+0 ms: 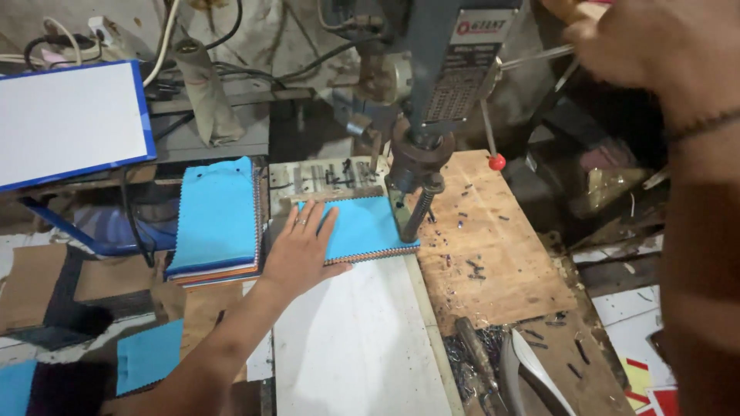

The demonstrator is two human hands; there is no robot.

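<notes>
**Fabric swatch stack under the drill press: hold-down and feed**

Obs. 1, step in hand. The left hand lies flat, palm down, fingers spread, on a stack of fabric swatches with a turquoise top sheet and pinked edges. It presses rather than grips; nothing is held in it. The stack sits just beyond the fingertips, its far right corner directly under the drill press spindle, whose sprung foot appears to touch the cloth. I judge this to be the drilling stroke on that corner, with the stack pinned.

Obs. 2, right hand. Raised high and to the right, wrist bent, fingers curled about the feed lever. Closed on it, as far as the blurred frame shows (the fingertips themselves are not clear). A second lever arm ends in a red knob below that hand.

Obs. 3, surroundings. Left of the left hand, just beside it, a second swatch stack, also turquoise on top. Right of the pinned stack, a plywood board strewn with dark chips. Near the forearm, a white table surface.

Judgement, next move. It calls for steady downward pressure from the left palm so the layers do not twist, fingers kept clear of the spindle, and an even pull on the lever.
</notes>
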